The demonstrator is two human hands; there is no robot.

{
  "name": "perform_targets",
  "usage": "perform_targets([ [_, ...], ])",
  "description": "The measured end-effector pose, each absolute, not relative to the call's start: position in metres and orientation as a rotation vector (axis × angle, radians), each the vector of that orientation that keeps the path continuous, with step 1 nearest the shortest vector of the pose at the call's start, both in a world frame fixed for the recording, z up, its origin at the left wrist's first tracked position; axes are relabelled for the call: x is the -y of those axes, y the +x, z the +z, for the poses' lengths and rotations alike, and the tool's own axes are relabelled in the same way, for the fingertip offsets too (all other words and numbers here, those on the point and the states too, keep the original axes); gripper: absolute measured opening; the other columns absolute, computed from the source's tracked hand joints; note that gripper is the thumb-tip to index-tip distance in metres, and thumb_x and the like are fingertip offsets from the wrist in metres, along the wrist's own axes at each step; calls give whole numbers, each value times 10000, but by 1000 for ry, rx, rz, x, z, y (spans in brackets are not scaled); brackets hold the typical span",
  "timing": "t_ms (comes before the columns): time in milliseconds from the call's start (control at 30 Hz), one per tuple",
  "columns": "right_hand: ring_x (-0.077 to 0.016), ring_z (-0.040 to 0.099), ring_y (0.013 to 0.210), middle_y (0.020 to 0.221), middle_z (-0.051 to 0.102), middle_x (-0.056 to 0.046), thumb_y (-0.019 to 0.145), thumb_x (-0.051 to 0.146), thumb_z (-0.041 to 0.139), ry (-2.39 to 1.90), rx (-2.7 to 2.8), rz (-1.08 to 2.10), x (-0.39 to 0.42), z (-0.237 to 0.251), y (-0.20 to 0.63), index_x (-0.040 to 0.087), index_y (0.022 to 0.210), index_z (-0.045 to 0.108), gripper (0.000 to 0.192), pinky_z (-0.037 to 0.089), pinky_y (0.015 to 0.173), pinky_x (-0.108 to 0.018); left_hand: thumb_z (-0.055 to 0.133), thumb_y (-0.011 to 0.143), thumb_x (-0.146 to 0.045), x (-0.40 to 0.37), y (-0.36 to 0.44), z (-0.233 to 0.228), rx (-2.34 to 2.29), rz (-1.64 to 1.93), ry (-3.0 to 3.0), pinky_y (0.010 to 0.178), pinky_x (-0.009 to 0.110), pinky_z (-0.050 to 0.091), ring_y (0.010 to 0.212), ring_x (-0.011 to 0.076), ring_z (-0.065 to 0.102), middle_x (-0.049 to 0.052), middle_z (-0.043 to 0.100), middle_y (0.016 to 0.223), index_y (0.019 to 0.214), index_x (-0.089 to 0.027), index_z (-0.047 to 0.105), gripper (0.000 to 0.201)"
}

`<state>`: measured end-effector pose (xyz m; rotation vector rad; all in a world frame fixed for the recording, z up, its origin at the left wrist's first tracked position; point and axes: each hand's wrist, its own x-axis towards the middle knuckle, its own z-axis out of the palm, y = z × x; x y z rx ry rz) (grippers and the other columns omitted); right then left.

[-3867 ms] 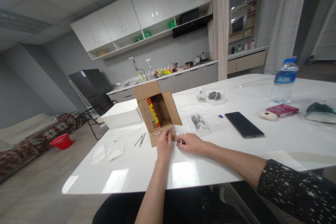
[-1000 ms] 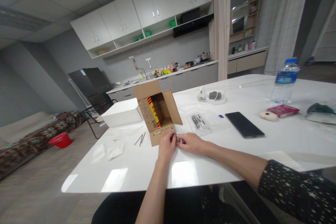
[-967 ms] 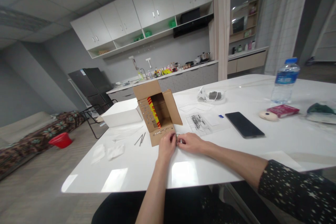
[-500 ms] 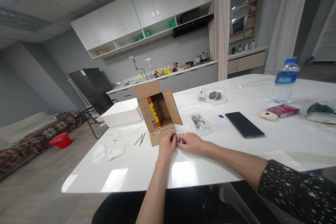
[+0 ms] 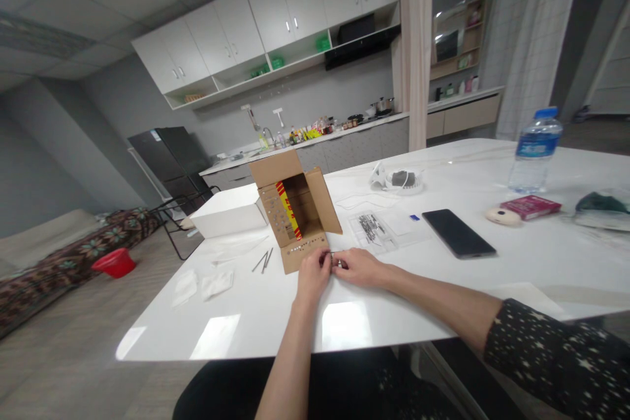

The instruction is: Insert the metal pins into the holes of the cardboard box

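My left hand [image 5: 315, 269] is closed in a pinch at the near edge of an open cardboard box [image 5: 305, 261]. Right beside it, fingertips nearly meeting, my right hand [image 5: 361, 267] is pinched too. A small dark, thin piece shows between the fingertips, too small to name. The box lies with its opening toward me, flaps spread, with yellow and red tape [image 5: 289, 210] along one side. Small silvery round bits dot its left flap and lower flap. Beyond my right hand is a clear plastic case [image 5: 374, 231] with many small dark pieces.
Left of the box lie thin metal rods [image 5: 266, 261], white packets [image 5: 216, 284] and a white box [image 5: 229, 211]. On the right are a phone [image 5: 457, 233], a maroon box [image 5: 535, 207], a pale rounded object [image 5: 503, 216], a water bottle [image 5: 534, 151] and a white cabled device [image 5: 401, 179].
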<state>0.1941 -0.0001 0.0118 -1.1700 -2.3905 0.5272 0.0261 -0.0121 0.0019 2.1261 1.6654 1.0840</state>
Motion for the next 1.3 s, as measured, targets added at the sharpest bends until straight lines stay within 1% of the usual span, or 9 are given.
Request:
perform_targets([
  [400, -169, 606, 734, 820, 711, -16, 858, 321, 504, -1157, 2379, 521, 1, 11, 195, 222, 913, 689, 217, 327, 622, -251, 506, 858, -187, 11, 25, -3, -1605, 1100, 2129, 807, 321, 493, 848, 183, 656, 52, 732, 939, 945, -196, 692, 205],
  [767, -174, 610, 724, 809, 717, -19, 849, 329, 522, -1200, 2384, 510, 4, 16, 194, 232, 916, 703, 216, 319, 617, -259, 506, 852, -169, 5, 21, -7, -1572, 1457, 2122, 774, 317, 517, 800, 160, 618, 64, 651, 913, 918, -176, 680, 186],
  [900, -178, 618, 741, 818, 720, -22, 854, 337, 528, -1214, 2384, 508, 4, 15, 194, 234, 914, 708, 215, 326, 629, -259, 512, 846, -165, 6, 20, -6, -1584, 1554, 2129, 800, 338, 516, 816, 169, 605, 61, 625, 889, 931, -179, 684, 192],
  [1000, -181, 622, 753, 823, 721, -26, 861, 341, 527, -1217, 2385, 504, 4, 15, 194, 233, 930, 707, 221, 333, 638, -258, 510, 843, -160, 4, 19, -7, -1596, 1632, 2138, 819, 347, 514, 866, 182, 598, 62, 610, 890, 940, -184, 686, 203],
  [1133, -182, 624, 748, 816, 721, -24, 859, 340, 525, -1211, 2385, 500, 4, 15, 194, 234, 927, 701, 216, 334, 633, -258, 507, 830, -135, 2, 18, -9, -1590, 1699, 2162, 822, 342, 514, 908, 188, 592, 62, 608, 918, 959, -194, 683, 226],
  [1300, -182, 631, 756, 828, 725, -26, 866, 339, 523, -1219, 2393, 498, 4, 15, 194, 230, 932, 699, 218, 343, 642, -259, 493, 834, -123, 3, 20, -8, -1561, 1727, 2188, 798, 322, 517, 894, 178, 596, 62, 598, 947, 993, -193, 659, 239],
])
